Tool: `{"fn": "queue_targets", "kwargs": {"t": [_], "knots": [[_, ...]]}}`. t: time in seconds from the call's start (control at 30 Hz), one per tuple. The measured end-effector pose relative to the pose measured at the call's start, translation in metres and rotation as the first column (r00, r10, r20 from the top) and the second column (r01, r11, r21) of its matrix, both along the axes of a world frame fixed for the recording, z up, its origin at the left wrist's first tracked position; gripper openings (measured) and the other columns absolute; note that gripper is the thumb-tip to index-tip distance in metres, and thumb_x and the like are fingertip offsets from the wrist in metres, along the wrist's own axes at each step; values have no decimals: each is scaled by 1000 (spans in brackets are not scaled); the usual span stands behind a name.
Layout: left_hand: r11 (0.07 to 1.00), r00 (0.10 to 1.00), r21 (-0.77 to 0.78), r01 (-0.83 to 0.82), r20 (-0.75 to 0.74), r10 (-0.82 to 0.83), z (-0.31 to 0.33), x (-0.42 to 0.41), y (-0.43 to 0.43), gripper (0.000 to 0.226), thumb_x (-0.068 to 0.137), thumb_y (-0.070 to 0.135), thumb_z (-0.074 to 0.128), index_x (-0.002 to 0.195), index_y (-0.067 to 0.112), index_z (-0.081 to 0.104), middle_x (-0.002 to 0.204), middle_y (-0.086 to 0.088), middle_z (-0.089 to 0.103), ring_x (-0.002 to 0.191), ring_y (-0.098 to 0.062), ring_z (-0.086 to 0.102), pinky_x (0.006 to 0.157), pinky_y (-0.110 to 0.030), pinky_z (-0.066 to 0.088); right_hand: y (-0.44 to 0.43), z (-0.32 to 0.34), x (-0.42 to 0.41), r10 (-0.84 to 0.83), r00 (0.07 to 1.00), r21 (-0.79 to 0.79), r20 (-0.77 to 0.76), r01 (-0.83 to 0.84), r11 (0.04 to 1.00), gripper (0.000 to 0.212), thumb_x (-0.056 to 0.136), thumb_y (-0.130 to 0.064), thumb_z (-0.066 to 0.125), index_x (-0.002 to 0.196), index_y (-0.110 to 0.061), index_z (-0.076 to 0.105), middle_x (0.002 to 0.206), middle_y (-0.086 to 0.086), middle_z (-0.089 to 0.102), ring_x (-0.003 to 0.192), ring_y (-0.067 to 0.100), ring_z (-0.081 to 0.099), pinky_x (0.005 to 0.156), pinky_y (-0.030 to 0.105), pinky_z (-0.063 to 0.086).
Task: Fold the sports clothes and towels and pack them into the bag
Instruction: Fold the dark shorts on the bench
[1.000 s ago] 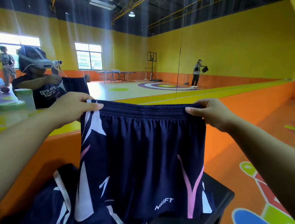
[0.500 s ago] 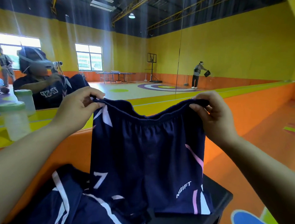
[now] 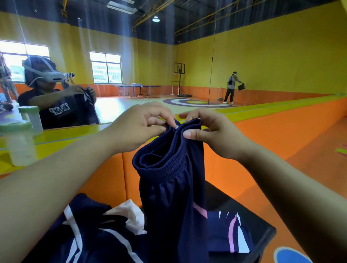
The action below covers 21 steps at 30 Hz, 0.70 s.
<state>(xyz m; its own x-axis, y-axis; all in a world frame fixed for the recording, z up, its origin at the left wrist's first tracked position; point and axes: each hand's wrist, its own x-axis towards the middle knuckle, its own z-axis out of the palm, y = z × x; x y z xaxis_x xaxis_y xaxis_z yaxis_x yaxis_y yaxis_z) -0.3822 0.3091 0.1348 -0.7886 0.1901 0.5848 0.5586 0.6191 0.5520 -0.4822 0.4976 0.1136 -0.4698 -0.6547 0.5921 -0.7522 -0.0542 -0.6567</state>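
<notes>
Bringing the waistband ends together is the change. A second ago you held the shorts [image 3: 172, 201] stretched wide, one hand at each end. Now your left hand [image 3: 137, 129] and right hand [image 3: 214, 136] are almost touching at the top. Each pinches a waistband corner, fingers curled on the cloth.

- The waistband [image 3: 160, 163] sags in a doubled loop just below your hands.
- The shorts are in the air in front of you, over the black table [image 3: 245, 211]. The legs hang straight down and the hem runs out of view at the bottom.
- My read: the first lengthwise fold is made but only held, not set. The layers don't look lined up yet, so check the side seams before you lay it down.
- A navy pile [image 3: 88, 246] sits unfolded on the table to your left, with a pale cloth [image 3: 130, 214] on it. It may be a towel, I can't tell.
- No bag in view, so packing hasn't started as far as I can see. The task looks early: one garment mid-fold, the rest untouched.
</notes>
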Motion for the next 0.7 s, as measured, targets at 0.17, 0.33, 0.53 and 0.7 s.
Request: {"fn": "queue_targets", "kwargs": {"t": [0.17, 0.33, 0.53, 0.7], "knots": [[995, 995, 96, -4, 95, -5, -3, -3, -4, 33, 85, -10, 59, 84, 23, 64, 99, 0, 65, 92, -17, 69, 90, -33, 53, -3, -5, 0, 92, 991, 46, 96, -97, 994, 13, 78, -18, 64, 83, -15, 52, 84, 1, 55, 80, 11, 53, 74, 28, 42], [988, 988, 133, -78, 142, 59, -9, -4, -7, 11, 86, 11, 66, 86, 18, 58, 102, -3, 62, 82, -20, 63, 84, -44, 53, -1, -13, -1, 8, 995, -43, 95, -3, 999, 17, 78, -23, 66, 80, -17, 50, 76, -3, 52, 71, 10, 48, 66, 27, 39], [992, 962, -129, -12, 267, 46, -33, 0, -20, 52, 56, 69, 71, 90, 30, 66, 109, -10, 60, 93, -11, 62, 88, -31, 50, 13, -20, -5, -75, 984, -144, 164, 99, 985, 21, 86, -8, 67, 78, -16, 50, 76, -3, 55, 68, 8, 53, 62, 20, 44], [894, 944, -436, -102, 241, 225, -37, -11, -11, 54, 52, 78, 57, 87, 38, 68, 107, 14, 55, 96, 3, 53, 86, -30, 45, 19, -20, -1, -122, 977, -164, 175, 152, 975, 20, 87, -6, 65, 78, -16, 50, 75, -4, 54, 66, 6, 52, 63, 19, 44]]}}
